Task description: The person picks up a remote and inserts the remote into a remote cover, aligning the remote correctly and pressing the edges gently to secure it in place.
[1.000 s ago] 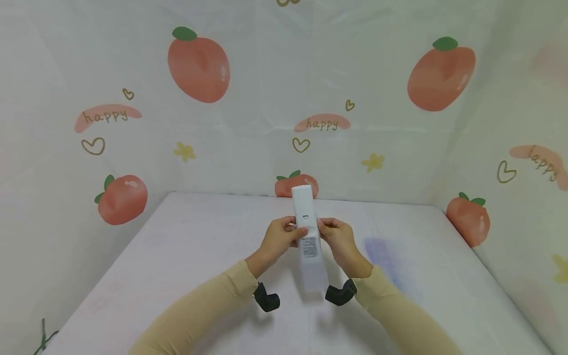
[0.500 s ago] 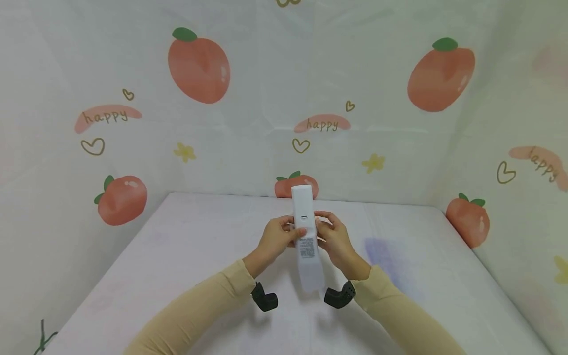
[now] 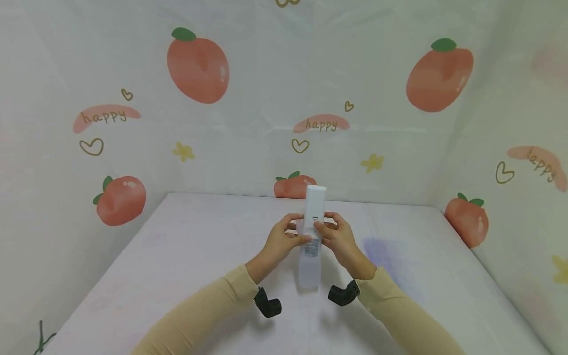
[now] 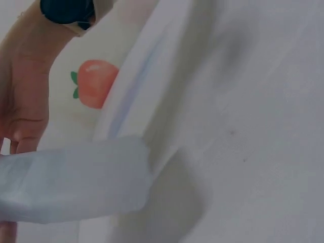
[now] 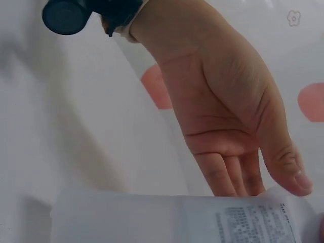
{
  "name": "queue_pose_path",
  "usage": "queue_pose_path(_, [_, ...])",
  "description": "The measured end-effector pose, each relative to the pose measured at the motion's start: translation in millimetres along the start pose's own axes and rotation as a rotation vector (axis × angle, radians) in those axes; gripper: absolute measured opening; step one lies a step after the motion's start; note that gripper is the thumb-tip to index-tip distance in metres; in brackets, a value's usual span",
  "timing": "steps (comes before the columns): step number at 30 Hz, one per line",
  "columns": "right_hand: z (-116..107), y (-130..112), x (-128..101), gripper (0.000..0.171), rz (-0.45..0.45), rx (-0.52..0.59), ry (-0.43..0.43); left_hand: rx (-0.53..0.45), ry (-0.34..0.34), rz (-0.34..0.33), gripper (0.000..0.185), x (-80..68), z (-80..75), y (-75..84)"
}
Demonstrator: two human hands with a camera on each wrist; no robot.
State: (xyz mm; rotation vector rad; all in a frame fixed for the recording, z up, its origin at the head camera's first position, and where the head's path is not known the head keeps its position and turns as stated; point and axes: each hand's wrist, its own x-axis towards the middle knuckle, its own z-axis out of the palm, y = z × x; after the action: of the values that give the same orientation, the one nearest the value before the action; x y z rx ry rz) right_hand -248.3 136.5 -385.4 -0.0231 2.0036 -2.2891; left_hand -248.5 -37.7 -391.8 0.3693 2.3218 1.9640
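Note:
A tall white device (image 3: 314, 204) with a small slot in its face, a printed label and a translucent lower end stands nearly upright between both hands. My left hand (image 3: 279, 239) grips its left side, thumb across the front by the label. On the right side my right hand (image 3: 343, 241) holds it, thumb on the face just below the slot. A pale translucent edge shows beside the left fingers in the head view. The left wrist view catches the device's translucent end (image 4: 91, 179) and my right hand (image 4: 28, 96). The label (image 5: 253, 223) and my left hand (image 5: 228, 111) appear in the right wrist view.
A white-covered table (image 3: 213, 217) spreads under the hands, with a faint purple patch (image 3: 383, 259) on the right. Fruit-printed white cloth (image 3: 257, 74) closes off the back and sides. Each wrist carries a black camera (image 3: 268, 303). A dark green twig-like thing (image 3: 42, 340) shows at lower left.
The white device has shifted to the right and stands straighter. My right thumb has moved from its side onto its front face. My left thumb sits lower, beside the label.

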Motion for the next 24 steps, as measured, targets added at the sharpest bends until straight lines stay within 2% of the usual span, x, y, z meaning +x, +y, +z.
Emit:
queue_pose_path(2, [-1.3,0.2,0.3,0.038,-0.005,0.023,0.014,-0.07,0.041,-0.003,0.052,-0.3,2.0,-2.9])
queue_pose_path(5, [-3.0,0.7,-0.6,0.035,-0.004,0.054,0.021,-0.146,0.089,-0.017,0.039,3.6,5.0,-10.0])
queue_pose_path(8, [-3.5,1.7,-1.4,0.032,0.001,0.054,0.024,-0.149,0.118,-0.028,0.023,5.9,8.5,-10.8])
queue_pose_path(11, [-2.2,4.1,-1.4,0.031,0.009,0.013,0.018,-0.172,0.163,-0.079,0.017,9.2,10.3,-9.8])
queue_pose_path(14, [-0.2,6.2,-3.1,0.031,0.004,-0.048,0.0,-0.22,0.193,-0.158,0.015,13.3,9.6,-8.8])
queue_pose_path(19, [4.8,6.9,-8.6,0.033,-0.042,-0.168,-0.056,-0.26,0.202,-0.291,0.013,20.9,6.1,-8.0])
queue_pose_path(21, [6.4,6.4,-10.0,0.034,-0.058,-0.203,-0.07,-0.27,0.208,-0.312,0.014,23.3,5.1,-9.4])
queue_pose_path(24, [7.4,6.3,-9.9,0.035,-0.046,-0.22,-0.067,-0.281,0.21,-0.307,0.019,24.1,4.5,-11.4])
